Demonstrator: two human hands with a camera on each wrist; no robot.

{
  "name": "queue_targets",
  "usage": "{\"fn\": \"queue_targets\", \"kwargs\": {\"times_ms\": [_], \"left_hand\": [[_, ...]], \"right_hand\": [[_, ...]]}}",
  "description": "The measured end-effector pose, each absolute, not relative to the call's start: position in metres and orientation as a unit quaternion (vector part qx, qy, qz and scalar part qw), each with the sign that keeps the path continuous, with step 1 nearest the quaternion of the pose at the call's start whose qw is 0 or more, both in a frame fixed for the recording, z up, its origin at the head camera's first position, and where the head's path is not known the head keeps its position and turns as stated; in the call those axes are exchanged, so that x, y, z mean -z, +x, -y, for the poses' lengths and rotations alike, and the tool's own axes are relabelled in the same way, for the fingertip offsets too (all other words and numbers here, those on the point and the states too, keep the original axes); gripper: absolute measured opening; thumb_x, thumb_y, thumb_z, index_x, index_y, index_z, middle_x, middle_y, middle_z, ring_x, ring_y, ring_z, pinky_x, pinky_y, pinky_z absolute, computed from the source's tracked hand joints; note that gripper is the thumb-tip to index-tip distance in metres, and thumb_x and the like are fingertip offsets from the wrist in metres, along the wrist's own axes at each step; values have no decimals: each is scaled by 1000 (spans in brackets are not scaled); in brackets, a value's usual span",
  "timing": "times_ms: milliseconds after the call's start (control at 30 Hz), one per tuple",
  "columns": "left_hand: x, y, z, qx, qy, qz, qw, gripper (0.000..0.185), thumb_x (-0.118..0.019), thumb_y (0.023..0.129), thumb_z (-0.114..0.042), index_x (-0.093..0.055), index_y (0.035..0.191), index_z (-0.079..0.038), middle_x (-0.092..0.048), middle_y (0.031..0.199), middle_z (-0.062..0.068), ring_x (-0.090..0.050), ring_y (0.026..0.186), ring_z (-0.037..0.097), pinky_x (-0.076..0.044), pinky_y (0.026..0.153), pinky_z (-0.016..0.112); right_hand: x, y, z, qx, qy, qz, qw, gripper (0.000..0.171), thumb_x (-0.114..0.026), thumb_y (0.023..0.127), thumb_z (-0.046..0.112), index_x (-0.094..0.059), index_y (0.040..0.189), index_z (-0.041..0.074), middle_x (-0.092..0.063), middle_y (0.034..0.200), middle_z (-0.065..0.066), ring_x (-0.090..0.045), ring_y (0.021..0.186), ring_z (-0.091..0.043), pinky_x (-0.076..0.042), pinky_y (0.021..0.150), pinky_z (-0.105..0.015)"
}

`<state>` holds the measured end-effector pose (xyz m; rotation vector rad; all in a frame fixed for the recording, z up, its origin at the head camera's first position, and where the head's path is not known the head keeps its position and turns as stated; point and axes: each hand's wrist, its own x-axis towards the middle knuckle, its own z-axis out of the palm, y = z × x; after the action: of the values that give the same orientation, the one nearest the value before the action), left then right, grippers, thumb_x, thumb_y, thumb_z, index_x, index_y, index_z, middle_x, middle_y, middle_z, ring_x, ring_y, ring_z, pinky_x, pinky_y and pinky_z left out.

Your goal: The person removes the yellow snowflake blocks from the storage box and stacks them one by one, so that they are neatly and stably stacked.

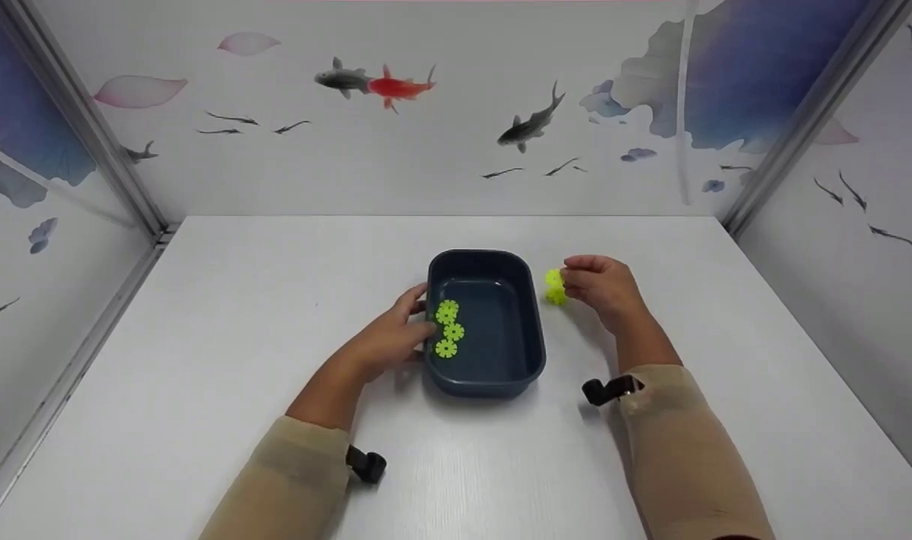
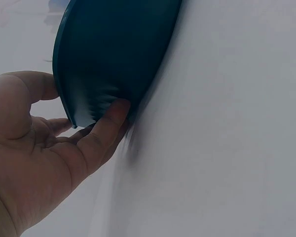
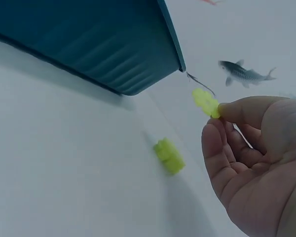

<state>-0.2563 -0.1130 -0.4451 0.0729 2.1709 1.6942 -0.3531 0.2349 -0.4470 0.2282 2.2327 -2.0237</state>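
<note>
A dark blue plastic basin (image 1: 501,330) stands on the white table. My left hand (image 1: 388,341) grips its left side, thumb over the rim and fingers along the outer wall; in the left wrist view, fingertips (image 2: 119,109) press that wall. Several yellow-green notched plastic discs (image 1: 454,331) lie inside along the left edge. To the right of the basin, my right hand (image 1: 602,291) pinches one such disc (image 3: 206,102) between thumb and fingers, raised above the table. Below it, a thicker yellow-green piece (image 3: 169,156) rests on the tabletop.
The white table (image 1: 223,360) meets a back wall (image 1: 441,165) painted with fish, and side panels flank it. A small black camera (image 1: 367,465) is strapped at the left wrist, another camera (image 1: 610,390) at the right.
</note>
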Motion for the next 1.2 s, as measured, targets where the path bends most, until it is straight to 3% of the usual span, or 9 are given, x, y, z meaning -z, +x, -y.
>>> {"fn": "queue_targets", "kwargs": {"times_ms": [167,400,1200], "left_hand": [[447,-256,114,-603,30,-774,191,71,-55,97,-24,-19,157,-38,-27,162,2,-51,133,27,-54,100,46],[447,-256,115,-602,34,-775,190,70,-55,97,-24,-19,156,-38,-27,161,3,-51,134,28,-54,99,47],[444,-256,115,-600,42,-775,194,70,-53,98,-25,-17,156,-40,-26,162,2,-50,135,28,-54,100,47]], "right_hand": [[456,-355,-239,646,100,-754,69,44,-74,89,21,-61,127,4,-65,117,-6,-64,99,-17,-58,90,-26],[463,-356,-242,609,114,-781,73,37,-74,88,24,-65,121,11,-63,118,-5,-62,102,-17,-57,90,-26],[463,-357,-240,583,143,-797,64,32,-71,91,23,-64,120,13,-60,122,-8,-59,106,-22,-56,91,-25]]}}
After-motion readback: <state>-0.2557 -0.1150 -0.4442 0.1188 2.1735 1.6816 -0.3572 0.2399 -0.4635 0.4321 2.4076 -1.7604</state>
